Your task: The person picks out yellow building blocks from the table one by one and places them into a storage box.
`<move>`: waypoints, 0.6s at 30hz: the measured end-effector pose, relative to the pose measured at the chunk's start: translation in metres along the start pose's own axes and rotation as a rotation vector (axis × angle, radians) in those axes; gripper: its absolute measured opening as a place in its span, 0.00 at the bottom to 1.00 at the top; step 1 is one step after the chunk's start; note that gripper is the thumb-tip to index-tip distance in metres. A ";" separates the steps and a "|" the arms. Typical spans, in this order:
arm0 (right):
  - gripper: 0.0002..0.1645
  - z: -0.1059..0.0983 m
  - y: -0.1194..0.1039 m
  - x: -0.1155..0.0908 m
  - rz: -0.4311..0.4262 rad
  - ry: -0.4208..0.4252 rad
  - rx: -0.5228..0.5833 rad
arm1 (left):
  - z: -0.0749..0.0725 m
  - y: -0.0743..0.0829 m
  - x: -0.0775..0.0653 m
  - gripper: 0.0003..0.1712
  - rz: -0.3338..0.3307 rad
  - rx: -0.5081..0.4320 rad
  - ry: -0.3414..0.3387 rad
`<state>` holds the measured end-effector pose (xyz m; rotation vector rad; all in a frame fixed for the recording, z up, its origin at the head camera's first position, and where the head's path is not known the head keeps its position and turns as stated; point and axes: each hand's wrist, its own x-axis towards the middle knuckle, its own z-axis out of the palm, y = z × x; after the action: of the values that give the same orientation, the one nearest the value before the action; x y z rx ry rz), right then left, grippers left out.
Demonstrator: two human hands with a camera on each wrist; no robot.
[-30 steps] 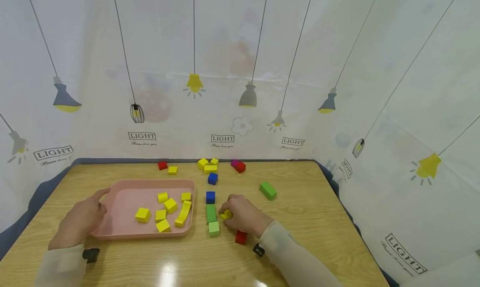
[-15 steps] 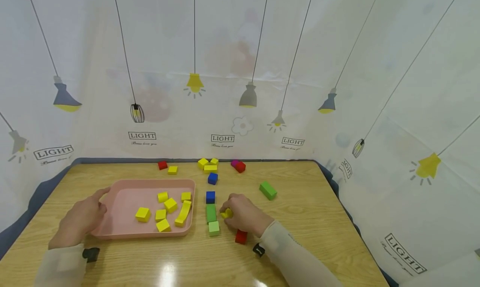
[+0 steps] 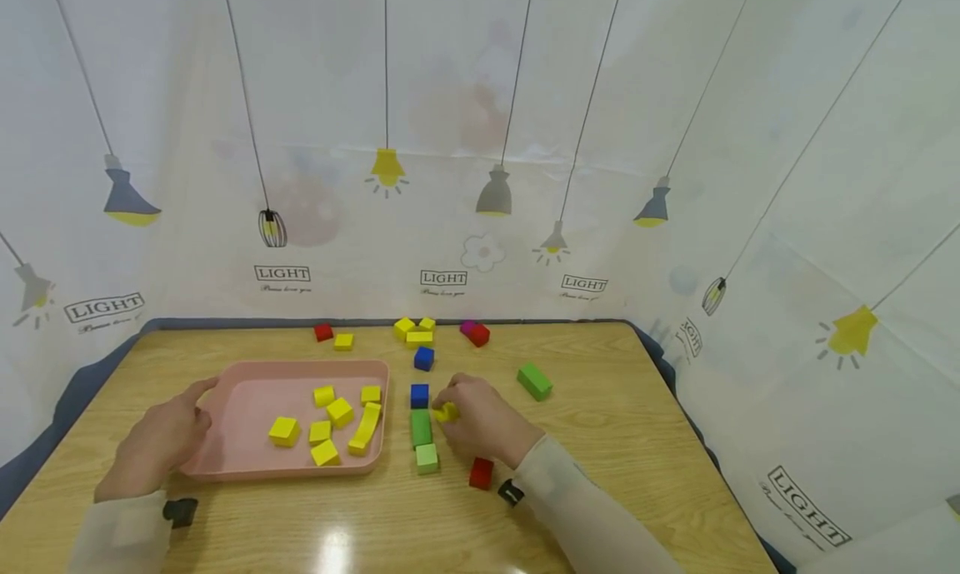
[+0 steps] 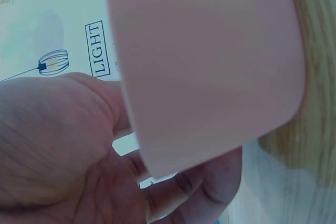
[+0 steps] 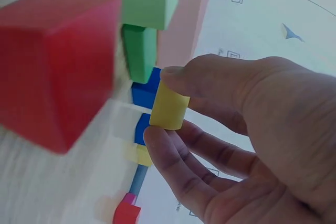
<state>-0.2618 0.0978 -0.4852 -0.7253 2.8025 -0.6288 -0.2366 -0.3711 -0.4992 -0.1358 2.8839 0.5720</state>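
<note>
In the head view my left hand [image 3: 161, 441] holds the left end of a pink tray [image 3: 240, 374]. Its thumb goes over the rim and other fingers lie along the outside in the left wrist view. Several yellow blocks lie in the tray, among them a curved one [image 3: 365, 429]. My right hand [image 3: 483, 420] pinches a small yellow block [image 5: 170, 106] between thumb and fingers, its lower edge rounded. That hand is right of a row with a blue block [image 3: 419, 396], a green block [image 3: 421, 427] and a light green block [image 3: 427, 458].
A red block [image 3: 482, 473] lies close below the right wrist. A green block [image 3: 535, 381] stands farther right. Along the back edge are red blocks [image 3: 323, 331], several yellow blocks [image 3: 419, 339] and a purple block [image 3: 467, 327]. Another blue block [image 3: 423, 358] lies before them.
My right hand has moved a little away from me and leftward with the yellow block, uncovering more of the red block. The left hand and tray stay in place.
</note>
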 end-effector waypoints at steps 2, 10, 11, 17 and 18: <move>0.19 -0.002 -0.004 0.001 -0.007 0.009 -0.002 | -0.001 0.001 -0.001 0.37 0.006 0.005 0.002; 0.20 -0.006 -0.023 0.012 -0.061 0.019 -0.010 | -0.002 0.003 0.000 0.37 0.004 0.014 -0.007; 0.20 -0.005 -0.026 0.014 -0.077 0.024 -0.016 | -0.002 0.003 0.000 0.37 0.000 0.014 -0.010; 0.20 -0.004 -0.048 0.021 -0.168 0.045 -0.045 | 0.001 0.001 0.002 0.37 -0.013 0.018 -0.018; 0.19 -0.004 -0.052 0.022 -0.179 0.045 -0.051 | 0.002 0.000 0.002 0.37 -0.012 0.019 -0.017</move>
<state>-0.2600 0.0468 -0.4603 -0.9925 2.8246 -0.6122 -0.2387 -0.3701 -0.5010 -0.1453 2.8692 0.5413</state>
